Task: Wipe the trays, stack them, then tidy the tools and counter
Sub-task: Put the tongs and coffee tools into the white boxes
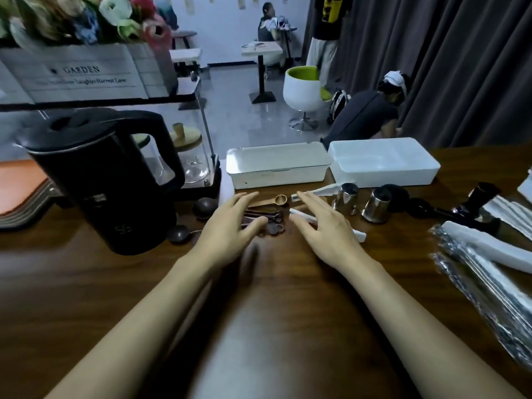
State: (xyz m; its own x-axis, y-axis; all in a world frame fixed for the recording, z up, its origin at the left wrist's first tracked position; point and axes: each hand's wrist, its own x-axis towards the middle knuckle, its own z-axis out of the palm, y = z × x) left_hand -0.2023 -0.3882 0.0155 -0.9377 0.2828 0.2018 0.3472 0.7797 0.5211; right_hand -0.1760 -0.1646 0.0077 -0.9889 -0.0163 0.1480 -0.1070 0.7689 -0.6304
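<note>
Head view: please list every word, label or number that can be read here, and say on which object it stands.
"GARDEN": on the front of the white wooden flower box.
"Laughter Harvest Love": smaller line under it on the same box; the words before these are too blurred to read.
"SS": faint mark low on the black kettle; uncertain.
Yellow print on the black shirt in the background: unreadable.
No numbers can be read.

- Near worktop (273, 298): bare wood, wide free lane.
- Kettle (109, 180) blocks the left; two dark scoops (203, 208) near its base.
- Spoons (267, 220) clutter the gap between left hand (230, 226) and right hand (328, 226).
- Two white boxes (276, 165) wall off the back.
- Steel cups (377, 204) and foil packs (483, 283) crowd the right.
</note>
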